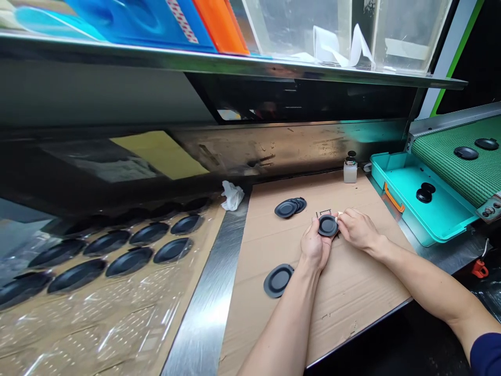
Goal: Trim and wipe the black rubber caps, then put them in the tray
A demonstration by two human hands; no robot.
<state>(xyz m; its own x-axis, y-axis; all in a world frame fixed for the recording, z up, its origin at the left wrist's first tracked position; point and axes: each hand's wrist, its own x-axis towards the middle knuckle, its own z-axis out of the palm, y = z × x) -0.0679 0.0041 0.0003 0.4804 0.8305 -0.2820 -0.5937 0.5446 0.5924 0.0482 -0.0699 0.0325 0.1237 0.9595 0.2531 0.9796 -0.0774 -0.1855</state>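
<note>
My left hand (pixel 315 246) holds a round black part (pixel 328 225) above the cardboard sheet (pixel 352 282), thumb on its left edge. At the part's right edge is my right hand (pixel 357 228), its fingers pinched on a small whitish piece (pixel 338 215) that is mostly hidden. Several black parts (pixel 290 207) lie overlapping on the cardboard behind and left of my hands. Nearer me, beside my left forearm, rests another black part (pixel 278 280).
Left, a clear plastic tray (pixel 133 308) holds several black discs. A crumpled white tissue (pixel 232 196) and a small bottle (pixel 350 169) stand at the back. Right are a turquoise bin (pixel 442 209) with black parts and a green conveyor (pixel 462 130). A metal shelf (pixel 235 65) hangs overhead.
</note>
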